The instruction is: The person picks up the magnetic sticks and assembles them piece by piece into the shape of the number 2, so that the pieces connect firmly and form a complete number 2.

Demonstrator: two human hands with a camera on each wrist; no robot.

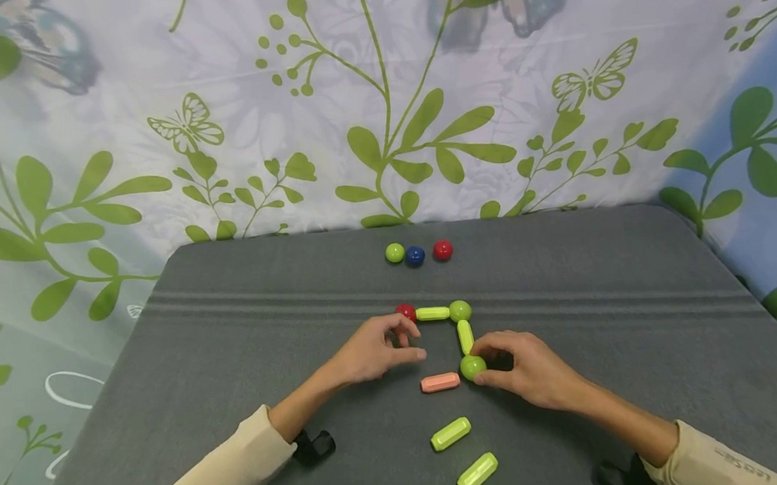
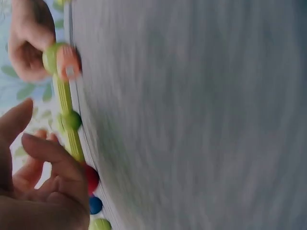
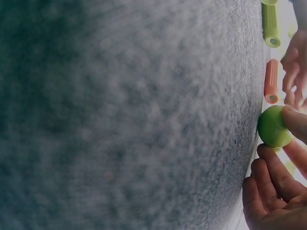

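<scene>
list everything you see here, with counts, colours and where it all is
Glossy loose balls: 3, green, blue, red, far side of the table
Glossy red ball: 1, red, left end of a bent line
Glossy green balls: 2, green, the line's corner and near end
Yellow-green faceted rods: 2, yellow-green, between the line's balls
Salmon faceted rod: 1, salmon, left of the near-end ball
Loose yellow-green rods: 2, yellow-green, nearest the person
Cloth-covered table: 1, grey, underneath
Printed fabric backdrop: 1, pale with green leaves and butterflies, behind
Sleeves: 2, beige, forearms
Left hand: 1, bare, beside the red end, holding nothing
Right hand: 1, bare, pinching the near-end ball
</scene>
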